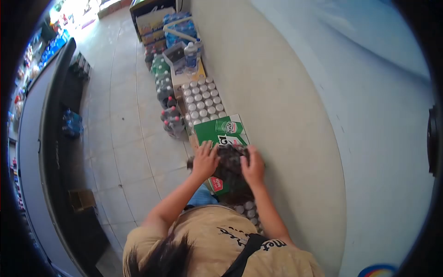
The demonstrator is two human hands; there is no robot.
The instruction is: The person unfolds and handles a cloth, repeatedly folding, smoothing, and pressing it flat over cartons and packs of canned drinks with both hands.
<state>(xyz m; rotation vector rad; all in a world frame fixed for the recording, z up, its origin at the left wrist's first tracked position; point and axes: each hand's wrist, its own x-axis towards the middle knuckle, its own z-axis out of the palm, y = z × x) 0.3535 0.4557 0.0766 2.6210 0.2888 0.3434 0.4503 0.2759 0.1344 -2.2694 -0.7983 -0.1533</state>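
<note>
A dark, crumpled, bag-like bundle lies in front of my body, on top of a green carton with white lettering. My left hand rests at the bundle's left side, fingers stretched forward and slightly apart. On the other side, my right hand curls its fingers and thumb around the bundle's right edge. What the bundle is made of or contains is too dark to make out. A red label shows on the green carton below my left wrist.
Beyond the carton stands a pack of silver-topped cans. Dark bottles with pink caps and green bottles line its left. Farther up are a clear bottle and blue-wrapped bottles. A wall borders the right; a dark-edged counter, the left.
</note>
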